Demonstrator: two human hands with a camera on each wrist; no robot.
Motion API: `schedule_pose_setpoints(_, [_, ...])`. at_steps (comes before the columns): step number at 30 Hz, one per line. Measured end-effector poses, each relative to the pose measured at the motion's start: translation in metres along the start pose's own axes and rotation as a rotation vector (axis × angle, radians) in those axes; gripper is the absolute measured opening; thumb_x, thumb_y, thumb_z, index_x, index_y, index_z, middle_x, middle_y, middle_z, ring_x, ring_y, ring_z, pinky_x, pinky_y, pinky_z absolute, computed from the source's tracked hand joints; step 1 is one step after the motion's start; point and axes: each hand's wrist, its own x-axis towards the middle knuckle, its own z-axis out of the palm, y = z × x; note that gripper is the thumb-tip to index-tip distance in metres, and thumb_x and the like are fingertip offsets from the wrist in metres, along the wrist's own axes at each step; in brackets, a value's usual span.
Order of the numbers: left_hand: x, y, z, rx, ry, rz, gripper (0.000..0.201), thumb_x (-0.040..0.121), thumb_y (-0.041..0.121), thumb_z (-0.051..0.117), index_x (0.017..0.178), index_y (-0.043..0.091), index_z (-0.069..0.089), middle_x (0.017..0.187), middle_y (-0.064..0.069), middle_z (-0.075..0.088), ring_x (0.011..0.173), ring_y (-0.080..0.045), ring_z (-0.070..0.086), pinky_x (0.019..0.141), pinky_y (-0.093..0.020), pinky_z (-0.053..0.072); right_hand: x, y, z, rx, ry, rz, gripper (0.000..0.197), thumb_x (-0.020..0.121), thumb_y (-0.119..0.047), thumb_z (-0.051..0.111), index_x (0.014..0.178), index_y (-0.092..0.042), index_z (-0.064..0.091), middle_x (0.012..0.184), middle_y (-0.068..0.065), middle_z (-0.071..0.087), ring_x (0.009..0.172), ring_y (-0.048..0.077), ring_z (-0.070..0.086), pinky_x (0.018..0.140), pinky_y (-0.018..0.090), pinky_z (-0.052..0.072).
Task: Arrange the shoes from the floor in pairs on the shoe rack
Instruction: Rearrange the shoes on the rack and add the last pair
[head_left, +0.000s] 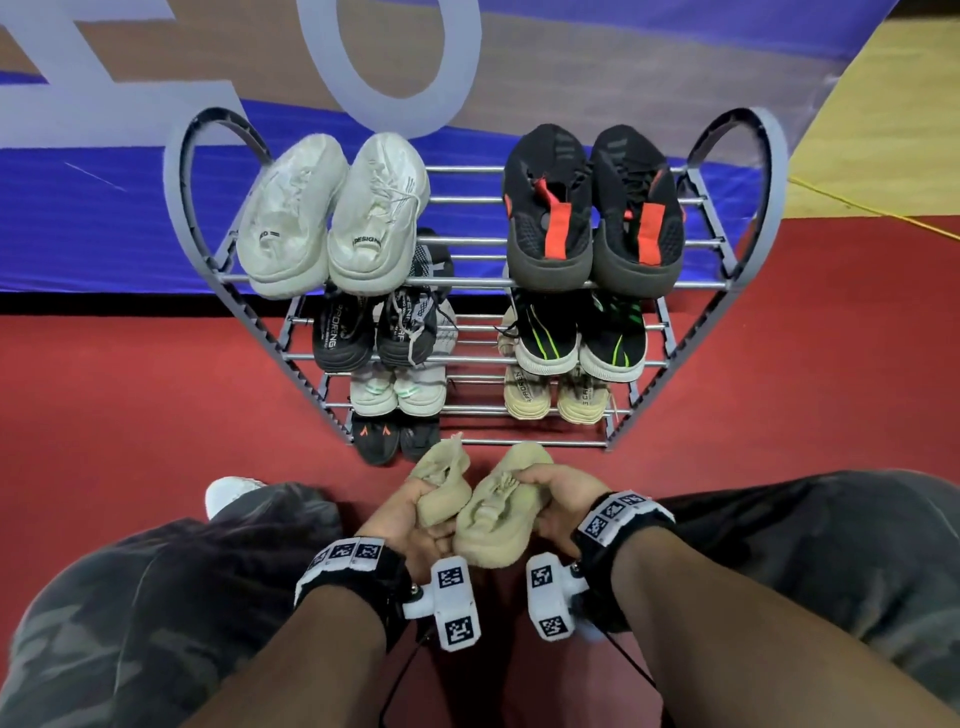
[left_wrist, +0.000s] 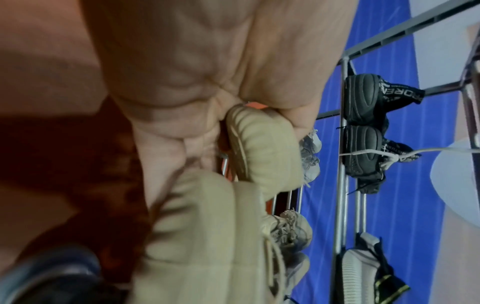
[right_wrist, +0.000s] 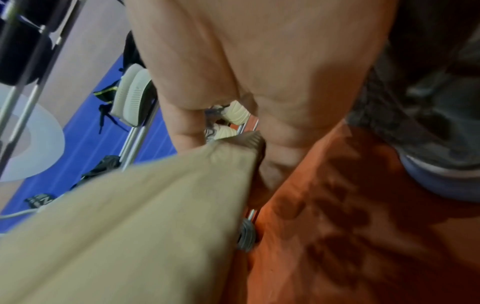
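Before the shoe rack (head_left: 748, 218) I grip one beige shoe (head_left: 441, 493) per hand (both clamped); I'd slide them together onto its bottom shelf's right end.

Head view high, facing down at shoe rack (head_left: 582, 283), wrist views close, low, sharing its shelves

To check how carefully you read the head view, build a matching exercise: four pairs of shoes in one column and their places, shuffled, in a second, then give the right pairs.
Shoes:
1. white pair
2. black pair with red tabs
3. black pair with green stripes
4. beige pair

Places:
A. second shelf, right
B. held in the hands
C. top shelf, left
D. top shelf, right

Pairs: 1-C, 2-D, 3-A, 4-B
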Motion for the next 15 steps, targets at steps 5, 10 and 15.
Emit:
schedule_pose_setpoints(5, [0.020, -0.011, 0.018, -0.158, 0.062, -0.043, 0.023, 0.082, 0.024, 0.067, 0.083, 0.003, 0.058, 0.072, -0.012, 0.044, 0.066, -0.027, 0.043, 0.070, -0.054, 0.060, -0.006, 0.011, 0.011, -0.033, -0.085, 0.058, 0.053, 0.075, -0.029, 0.076, 0.120, -0.001, 0.070, 0.136, 0.027, 0.062, 0.117, 0.044, 0.065, 0.090, 0.053, 0.060])
schedule_pose_setpoints(10, [0.034, -0.015, 0.016, -0.075, -0.009, -0.083, 0.027, 0.097, 0.023, 0.059, 0.111, 0.001, 0.065, 0.094, -0.019, 0.063, 0.083, -0.032, 0.056, 0.065, -0.056, 0.063, -0.005, 0.023, 0.001, -0.066, -0.137, 0.158, 0.049, 0.088, -0.040, 0.063, 0.123, -0.007, 0.069, 0.119, 0.020, 0.071, 0.088, 0.031, 0.066, 0.057, 0.031, 0.055])
schedule_pose_setpoints(15, [0.064, -0.008, -0.010, 0.283, 0.106, -0.111, 0.007, 0.095, 0.006, 0.066, 0.098, 0.004, 0.060, 0.098, -0.018, 0.064, 0.092, -0.039, 0.068, 0.100, -0.059, 0.054, 0.014, 0.039, -0.034, -0.034, 0.040, 0.142, 0.036, 0.092, -0.009, 0.060, 0.128, -0.010, 0.064, 0.124, 0.021, 0.069, 0.100, 0.038, 0.068, 0.054, 0.043, 0.060])
